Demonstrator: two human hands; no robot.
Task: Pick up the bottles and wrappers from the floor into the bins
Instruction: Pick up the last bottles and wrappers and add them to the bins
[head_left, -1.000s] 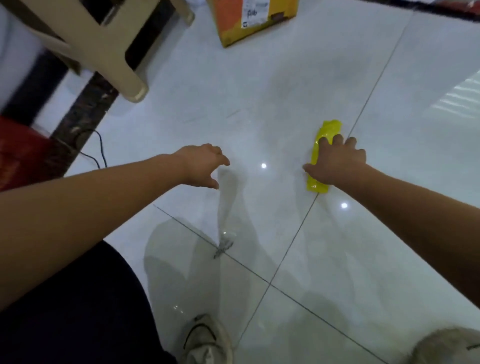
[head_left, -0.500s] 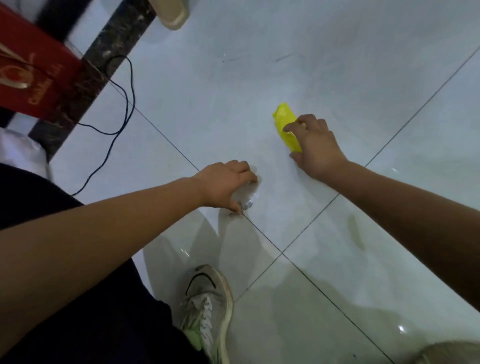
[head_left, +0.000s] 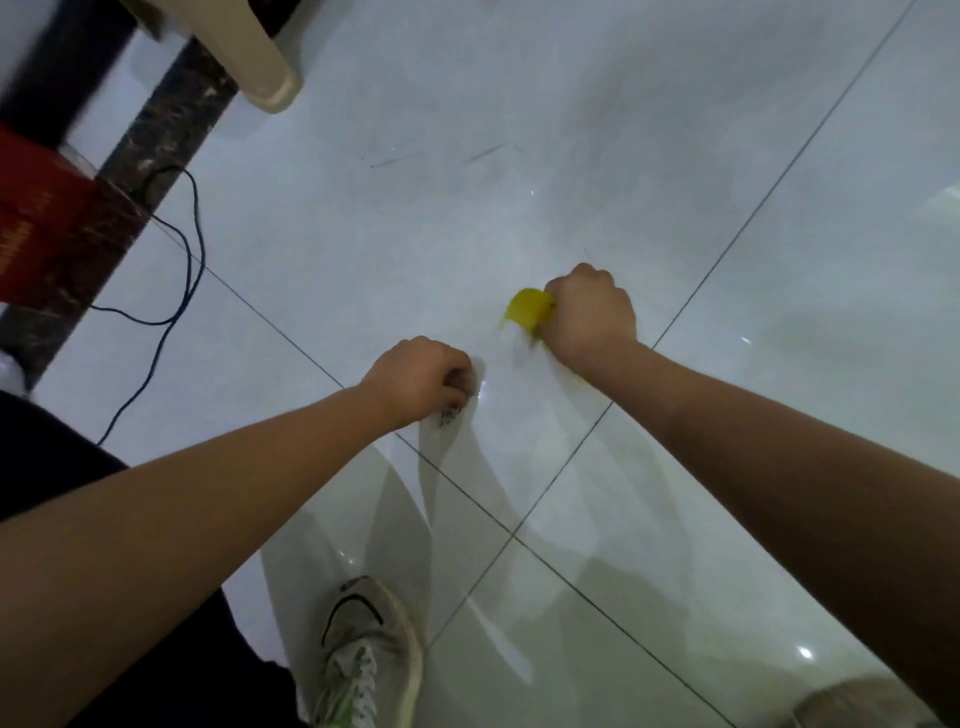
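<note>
The yellow wrapper, just off centre toward two o'clock, is glowing plain bright yellow. The clear wrapper at centre is showing see-through film with small black print. The floor is gleaming pale grey-white, crossed by thin dark grout lines. At ten o'clock a strip is showing brown-black marbling, a box is showing red with faint gold lettering, and a cable is running dark blue. The chair leg at eleven o'clock is showing beige. At six o'clock the shoe is showing off-white with a black curved stripe.
</note>
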